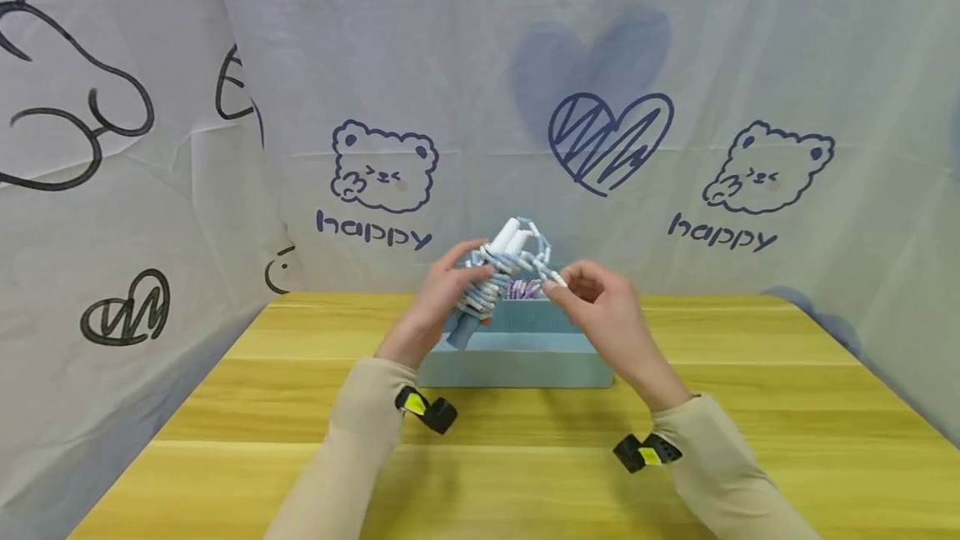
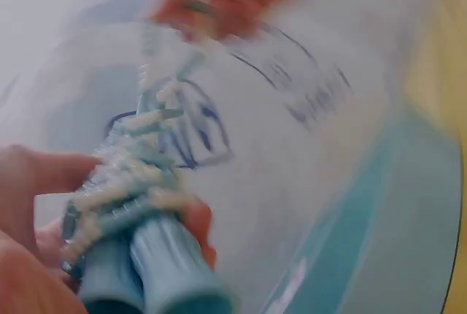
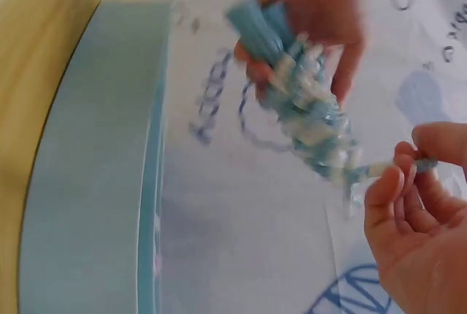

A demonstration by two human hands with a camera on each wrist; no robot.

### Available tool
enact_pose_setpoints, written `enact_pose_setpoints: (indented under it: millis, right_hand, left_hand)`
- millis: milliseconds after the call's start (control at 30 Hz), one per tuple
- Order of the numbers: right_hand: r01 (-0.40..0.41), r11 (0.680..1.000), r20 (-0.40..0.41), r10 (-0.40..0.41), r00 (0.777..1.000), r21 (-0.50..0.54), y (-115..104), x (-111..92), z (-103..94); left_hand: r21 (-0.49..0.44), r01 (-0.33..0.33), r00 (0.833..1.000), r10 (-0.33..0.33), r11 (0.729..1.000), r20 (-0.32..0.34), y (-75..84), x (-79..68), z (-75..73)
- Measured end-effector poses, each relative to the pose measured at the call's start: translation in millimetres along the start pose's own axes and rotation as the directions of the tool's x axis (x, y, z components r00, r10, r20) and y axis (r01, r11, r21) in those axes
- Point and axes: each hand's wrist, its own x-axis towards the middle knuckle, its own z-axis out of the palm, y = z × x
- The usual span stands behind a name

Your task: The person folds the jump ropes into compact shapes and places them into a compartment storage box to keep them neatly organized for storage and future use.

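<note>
A beaded jump rope (image 1: 482,297) in light blue and white is wound into a bundle round its two handles. My left hand (image 1: 429,307) grips this bundle above the box, thumb across the beads. In the left wrist view the flared blue handle ends (image 2: 175,270) stick out below the coils. To the right, my right hand (image 1: 611,319) pinches a loose stretch of the beaded cord between thumb and fingers, close to the bundle. The right wrist view shows the pinched bead strand (image 3: 376,170) running from the coils to those fingertips.
Behind and below the hands, a light blue open box (image 1: 517,367) stands on the wooden table (image 1: 540,482). Purple and white beads (image 1: 522,289) show inside it. A white cloth (image 1: 480,107) with printed bears and hearts hangs behind the table and along its sides.
</note>
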Motion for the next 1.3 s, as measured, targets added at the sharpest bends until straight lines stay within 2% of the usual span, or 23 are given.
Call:
enact_pose_setpoints:
  millis: [33, 67, 100, 167, 200, 267, 367, 433, 567, 667, 733, 800, 933, 1000, 1100, 1167, 1233, 1300]
  right_hand:
    - [-0.004, 0.998, 0.022, 0.003, 1.0, 0.058, -2.9, -0.3, 2.1]
    - [-0.003, 0.994, 0.046, -0.002, 0.999, 0.108, -5.5, -0.7, 4.7]
    - [0.004, 0.989, 0.069, -0.014, 0.998, 0.147, -7.7, -1.3, 7.4]
    - [0.031, 0.988, 0.101, -0.046, 0.994, 0.153, -10.5, -3.6, 12.8]
    - [0.048, 0.99, 0.11, -0.063, 0.992, 0.13, -11.9, -5.0, 14.6]
    - [0.087, 0.993, 0.125, -0.096, 0.988, 0.08, -14.1, -7.4, 18.0]
    - [0.175, 0.984, 0.135, -0.17, 0.976, -0.025, -14.2, -9.8, 22.1]
    - [0.247, 0.965, 0.157, -0.231, 0.96, -0.093, -13.2, -10.3, 25.3]
    - [0.37, 0.893, 0.225, -0.316, 0.921, -0.257, -12.2, -9.8, 32.3]
    - [0.414, 0.839, 0.233, -0.35, 0.907, -0.353, -12.5, -9.3, 35.5]
    - [0.426, 0.819, 0.214, -0.37, 0.904, -0.385, -12.2, -9.4, 35.6]
    - [0.436, 0.808, 0.196, -0.39, 0.9, -0.396, -11.2, -9.7, 34.4]
    - [0.456, 0.792, 0.19, -0.415, 0.89, -0.406, -8.9, -10.7, 33.6]
    - [0.463, 0.785, 0.185, -0.425, 0.886, -0.413, -7.1, -10.7, 33.2]
    - [0.478, 0.776, 0.182, -0.444, 0.877, -0.412, -5.0, -10.5, 32.4]
    - [0.494, 0.768, 0.177, -0.464, 0.868, -0.407, -3.9, -9.8, 31.4]
    - [0.509, 0.755, 0.168, -0.486, 0.857, -0.412, -3.7, -9.0, 29.6]
    - [0.523, 0.74, 0.156, -0.509, 0.846, -0.423, -3.6, -8.0, 27.5]
  left_hand:
    - [-0.171, 0.042, 0.999, -0.037, 0.984, 0.028, 0.7, 1.8, -6.2]
    - [-0.312, 0.083, 0.996, -0.069, 0.946, 0.057, 1.2, 2.8, -10.8]
    - [-0.413, 0.121, 0.992, -0.097, 0.902, 0.08, 1.3, 3.4, -14.1]
    - [-0.549, 0.178, 0.984, -0.134, 0.817, 0.119, -0.2, 4.0, -16.6]
    - [-0.584, 0.191, 0.982, -0.145, 0.789, 0.125, -0.7, 3.9, -15.7]
    - [-0.625, 0.211, 0.977, -0.161, 0.752, 0.137, -1.6, 3.4, -12.3]
    - [-0.657, 0.219, 0.976, -0.169, 0.721, 0.14, -3.0, 3.6, -6.4]
    - [-0.683, 0.212, 0.977, -0.17, 0.699, 0.129, -3.1, 3.4, -1.9]
    - [-0.727, 0.158, 0.987, -0.136, 0.669, 0.089, -2.7, 2.8, 9.0]
    - [-0.752, 0.132, 0.991, -0.108, 0.646, 0.081, -4.9, 2.1, 17.5]
    - [-0.76, 0.131, 0.991, -0.097, 0.637, 0.089, -7.4, 1.8, 22.4]
    - [-0.755, 0.126, 0.992, -0.093, 0.644, 0.087, -9.4, 1.2, 26.0]
    - [-0.729, 0.107, 0.994, -0.091, 0.676, 0.062, -11.7, -0.6, 28.1]
    - [-0.725, 0.099, 0.995, -0.085, 0.682, 0.056, -11.8, -1.3, 29.6]
    - [-0.694, 0.072, 0.997, -0.053, 0.717, 0.049, -11.9, -2.1, 34.1]
    - [-0.642, 0.028, 1.0, -0.018, 0.766, 0.022, -12.0, -3.0, 38.7]
    - [-0.534, -0.02, 1.0, 0.013, 0.846, -0.016, -11.3, -4.7, 44.2]
    - [-0.404, -0.033, 0.999, 0.02, 0.914, -0.037, -9.9, -7.5, 50.2]
